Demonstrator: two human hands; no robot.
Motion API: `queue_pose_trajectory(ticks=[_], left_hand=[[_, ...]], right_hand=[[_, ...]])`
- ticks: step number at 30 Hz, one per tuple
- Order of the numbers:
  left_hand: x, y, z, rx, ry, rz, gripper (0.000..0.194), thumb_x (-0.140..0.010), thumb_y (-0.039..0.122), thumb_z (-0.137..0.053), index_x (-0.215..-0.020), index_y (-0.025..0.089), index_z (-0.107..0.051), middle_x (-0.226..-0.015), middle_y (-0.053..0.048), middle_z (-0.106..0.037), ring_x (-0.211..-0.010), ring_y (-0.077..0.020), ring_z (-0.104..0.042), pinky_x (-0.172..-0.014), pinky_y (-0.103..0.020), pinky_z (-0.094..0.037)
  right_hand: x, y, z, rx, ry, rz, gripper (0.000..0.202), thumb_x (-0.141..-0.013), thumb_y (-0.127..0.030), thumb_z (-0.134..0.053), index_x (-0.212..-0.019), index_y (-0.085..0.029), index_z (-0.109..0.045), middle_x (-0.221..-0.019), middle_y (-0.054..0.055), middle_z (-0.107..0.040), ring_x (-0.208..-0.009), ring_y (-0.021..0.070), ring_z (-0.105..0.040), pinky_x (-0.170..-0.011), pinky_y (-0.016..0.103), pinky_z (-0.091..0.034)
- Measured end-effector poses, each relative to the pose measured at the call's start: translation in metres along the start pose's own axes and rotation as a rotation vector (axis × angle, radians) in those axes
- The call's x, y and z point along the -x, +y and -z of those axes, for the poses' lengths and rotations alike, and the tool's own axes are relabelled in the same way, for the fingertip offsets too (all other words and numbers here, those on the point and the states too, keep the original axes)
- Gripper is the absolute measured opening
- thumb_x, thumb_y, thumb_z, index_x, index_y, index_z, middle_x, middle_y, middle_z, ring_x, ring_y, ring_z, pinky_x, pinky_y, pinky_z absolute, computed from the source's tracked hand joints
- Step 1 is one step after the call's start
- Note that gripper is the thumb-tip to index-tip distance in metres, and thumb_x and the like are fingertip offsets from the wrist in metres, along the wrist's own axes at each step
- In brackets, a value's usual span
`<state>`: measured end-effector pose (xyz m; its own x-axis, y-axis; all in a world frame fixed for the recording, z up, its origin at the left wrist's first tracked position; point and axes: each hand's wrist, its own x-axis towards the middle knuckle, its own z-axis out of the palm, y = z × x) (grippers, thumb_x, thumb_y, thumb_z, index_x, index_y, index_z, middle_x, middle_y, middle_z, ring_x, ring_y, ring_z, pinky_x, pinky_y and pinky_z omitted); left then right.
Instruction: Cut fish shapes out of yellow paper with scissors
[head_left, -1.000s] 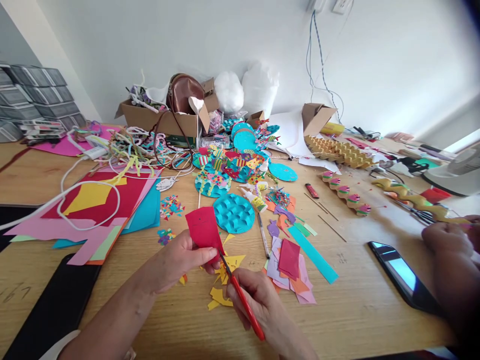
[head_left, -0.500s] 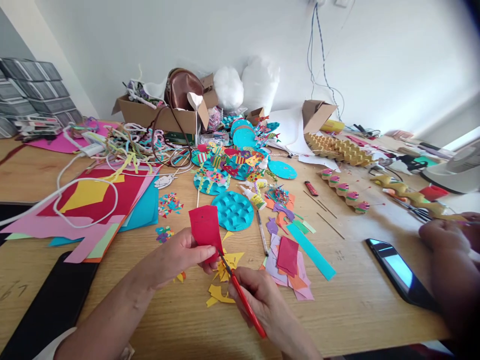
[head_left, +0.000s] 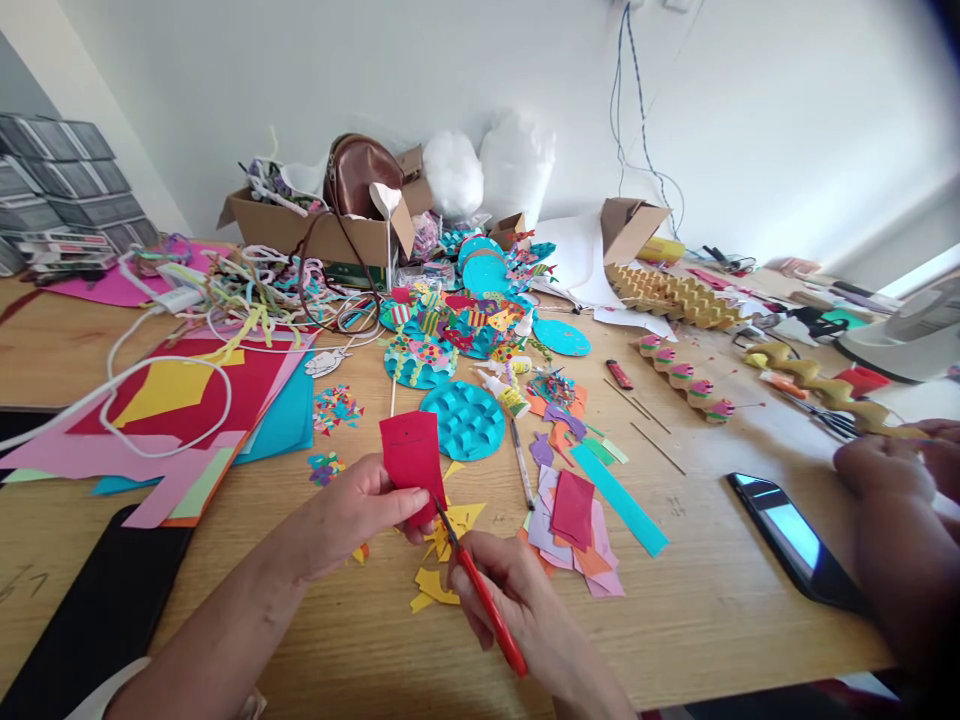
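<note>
My left hand (head_left: 386, 497) pinches a red piece of paper (head_left: 411, 450) between thumb and fingers, holding it upright above the table. In my right hand (head_left: 510, 590) is a pair of scissors (head_left: 491, 610) with red handles. Their blades reach the paper's lower right edge, close to my left thumb. Yellow paper scraps (head_left: 454, 525) lie on the wood under the blades. Just behind the red paper is a round turquoise disc (head_left: 465, 420) with raised paper loops. To the right lies a pile of cut paper with a red rectangle (head_left: 574, 508) on top.
Coloured sheets (head_left: 187, 400) and a white cable lie at left, beside a dark flat object (head_left: 105, 610). A pen (head_left: 521, 465), glue bottle (head_left: 506, 393) and turquoise strip (head_left: 622, 500) lie mid-table. Another person's hand (head_left: 892, 480) is at right near a phone (head_left: 799, 545).
The view has shifted very slightly. Both hands keep nearly the same place, with the scissors still at the red paper's edge.
</note>
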<state>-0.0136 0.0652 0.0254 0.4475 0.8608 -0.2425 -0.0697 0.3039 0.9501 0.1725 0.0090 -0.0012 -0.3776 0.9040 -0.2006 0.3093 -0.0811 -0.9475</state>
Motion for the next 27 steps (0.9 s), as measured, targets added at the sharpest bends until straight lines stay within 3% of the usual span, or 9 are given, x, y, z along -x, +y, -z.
queue_pose_trajectory(ticks=[8, 27], left_hand=[[-0.002, -0.001, 0.000, 0.000, -0.032, 0.019, 0.007, -0.071, 0.022, -0.066, -0.067, 0.017, -0.068, -0.061, 0.002, -0.069, -0.058, -0.0110, -0.060, -0.054, -0.019, -0.047], [-0.001, -0.001, 0.003, -0.019, -0.049, 0.033, 0.009, -0.073, 0.023, -0.064, -0.069, 0.017, -0.069, -0.064, 0.001, -0.068, -0.060, -0.0108, -0.060, -0.056, -0.019, -0.047]], right_hand=[[0.001, 0.007, 0.000, -0.017, -0.001, 0.013, 0.042, -0.089, -0.044, -0.052, -0.059, -0.019, -0.037, -0.053, -0.006, -0.029, -0.050, 0.0085, -0.025, -0.043, 0.022, -0.018], [0.002, 0.015, 0.002, 0.023, 0.001, 0.063, 0.040, -0.092, -0.042, -0.047, -0.061, -0.020, -0.035, -0.053, -0.006, -0.030, -0.048, 0.0081, -0.025, -0.042, 0.022, -0.017]])
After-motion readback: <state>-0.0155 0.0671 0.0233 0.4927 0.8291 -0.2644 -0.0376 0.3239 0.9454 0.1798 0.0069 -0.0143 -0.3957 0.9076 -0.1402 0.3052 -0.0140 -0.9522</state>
